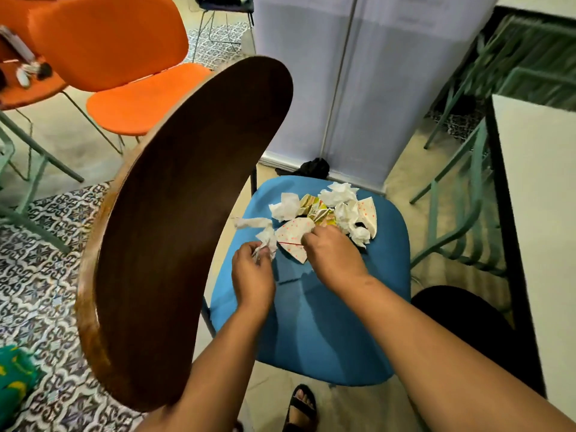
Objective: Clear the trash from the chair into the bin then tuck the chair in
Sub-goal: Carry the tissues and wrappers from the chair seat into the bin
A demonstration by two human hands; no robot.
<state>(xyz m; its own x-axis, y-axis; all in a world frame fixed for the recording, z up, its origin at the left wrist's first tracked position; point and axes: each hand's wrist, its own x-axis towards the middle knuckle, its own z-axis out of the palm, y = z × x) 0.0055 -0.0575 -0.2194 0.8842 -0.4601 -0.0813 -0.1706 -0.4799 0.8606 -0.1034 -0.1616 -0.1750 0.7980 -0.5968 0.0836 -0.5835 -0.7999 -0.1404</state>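
Two orange chairs (pixel 140 101) are standing at the upper left of the frame on a beige floor (pixel 65 132), bordering patterned dark-and-white tiles (pixel 40 275) at lower left. A pale partition panel (pixel 358 73) is filling the upper centre. Green metal frames (pixel 461 188) are lining the right, beside a white tabletop (pixel 542 213).

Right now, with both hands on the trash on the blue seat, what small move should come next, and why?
Probably close the right hand on the dotted paper under its fingers. The left hand already pinches a white tissue, while most of the crumpled pile is loose on the blue chair seat. No bin is in view yet.
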